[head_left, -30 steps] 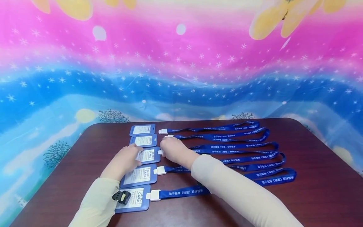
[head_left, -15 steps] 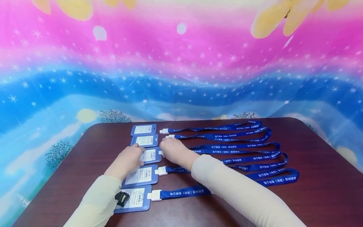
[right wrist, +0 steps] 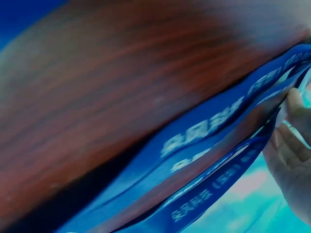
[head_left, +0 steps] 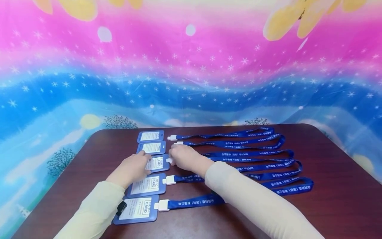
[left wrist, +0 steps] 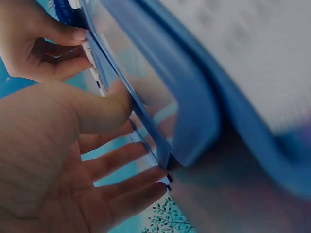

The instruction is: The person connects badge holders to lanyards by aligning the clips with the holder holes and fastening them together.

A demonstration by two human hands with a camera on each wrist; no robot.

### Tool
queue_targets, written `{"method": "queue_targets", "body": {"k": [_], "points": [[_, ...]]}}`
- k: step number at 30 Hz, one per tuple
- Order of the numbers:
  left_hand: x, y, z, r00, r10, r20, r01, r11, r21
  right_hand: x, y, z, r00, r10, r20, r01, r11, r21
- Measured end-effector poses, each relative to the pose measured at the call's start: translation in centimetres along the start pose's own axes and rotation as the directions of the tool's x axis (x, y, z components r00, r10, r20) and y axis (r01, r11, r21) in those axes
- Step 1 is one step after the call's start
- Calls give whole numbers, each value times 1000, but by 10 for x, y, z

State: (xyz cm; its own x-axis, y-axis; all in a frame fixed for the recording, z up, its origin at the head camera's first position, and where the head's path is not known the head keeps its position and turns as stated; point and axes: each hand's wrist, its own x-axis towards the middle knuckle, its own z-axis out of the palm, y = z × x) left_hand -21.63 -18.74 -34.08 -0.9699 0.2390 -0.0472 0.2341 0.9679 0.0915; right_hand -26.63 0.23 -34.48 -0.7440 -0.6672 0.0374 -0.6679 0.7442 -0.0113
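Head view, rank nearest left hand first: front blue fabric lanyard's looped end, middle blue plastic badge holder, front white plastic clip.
1. Middle badge holder: held by left hand.
2. Front clip: right, toward camera.
3. Looped end: far right.

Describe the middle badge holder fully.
The middle badge holder has a blue, plastic-looking frame around a white insert reading "ID/IC CARD". Third of five, it lies roughly flat on the table. The left hand holds and partly hides its left end; its right end meets a white clip, fastening unclear.
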Motion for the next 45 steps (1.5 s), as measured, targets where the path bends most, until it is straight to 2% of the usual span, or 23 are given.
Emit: {"method": "queue_targets", "body": {"k": [6,13,21,26,31,36,41,45], "points": [[-1,-9,-3,1000,6,-19,-4,998,65,-1,0,-3,999,-46,28,46,999,-24],[-1,-16,-4,999,25,-28,-23,998,59,-5,-2,-2,996,-80,26,82,993,-80],[5,-19,-9,995,67,-77,-62,996,66,-7,-1,-4,993,-118,-14,117,989,-91],[12,-23,-10,988,109,-110,-105,994,42,-2,6,-9,996,-87,-11,86,993,-75],[24,-25,-8,979,139,-148,-141,990,2,5,24,-10,998,-61,-31,57,994,-95],[33,-30,-7,976,128,-178,-135,990,-30,7,38,-8,999,1,-46,-4,998,-66],[38,-34,-6,979,108,-175,-117,992,-44,7,48,-6,996,69,-58,-70,997,-18],[40,-34,-5,982,88,-170,-100,993,-64,7,53,-5,992,95,-79,-95,995,-1]]}}
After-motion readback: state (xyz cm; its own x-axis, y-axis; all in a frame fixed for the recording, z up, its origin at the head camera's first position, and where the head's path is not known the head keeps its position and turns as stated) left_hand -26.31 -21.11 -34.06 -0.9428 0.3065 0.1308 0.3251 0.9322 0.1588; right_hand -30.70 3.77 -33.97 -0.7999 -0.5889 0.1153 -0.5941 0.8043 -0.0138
